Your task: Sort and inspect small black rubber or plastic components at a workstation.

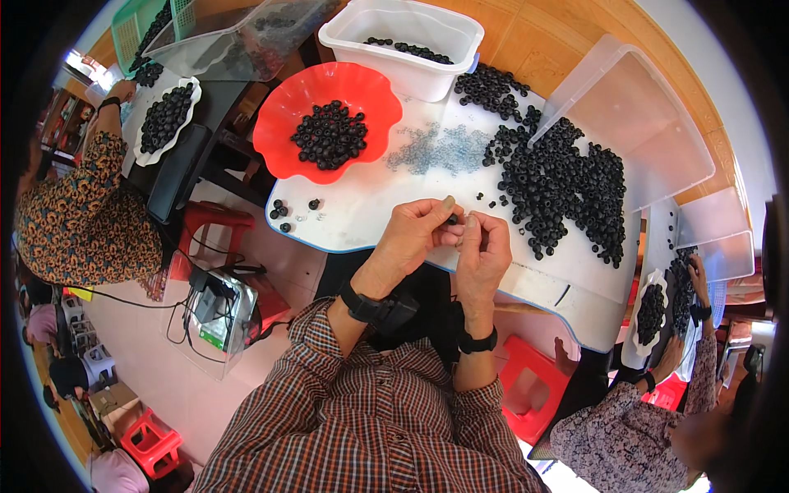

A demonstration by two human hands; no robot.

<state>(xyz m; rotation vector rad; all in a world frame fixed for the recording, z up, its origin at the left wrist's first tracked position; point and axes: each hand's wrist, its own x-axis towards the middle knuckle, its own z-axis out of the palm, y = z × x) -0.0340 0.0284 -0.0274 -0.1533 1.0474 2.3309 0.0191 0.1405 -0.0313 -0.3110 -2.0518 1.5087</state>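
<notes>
Above the near edge of a white table (353, 205), my left hand (408, 236) pinches a small round black part (452, 219) between thumb and fingers. My right hand (483, 255) meets it there, thumb and finger closed; whatever they grip is too small to make out. To the right spreads a pile of black round parts (567, 181). Small clear pieces (440, 148) lie scattered beyond my hands. A red wavy-rimmed bowl (275, 123) at the left holds more black parts, with a few loose ones (280, 209) on the table before it.
At the back stands a white tub (394, 67) with black parts inside. A clear plastic bin (637, 123) lies tipped at the pile's right. Red stools (530, 386) stand beside me. Other people work at the left (90, 218) and right (625, 435), with similar black parts.
</notes>
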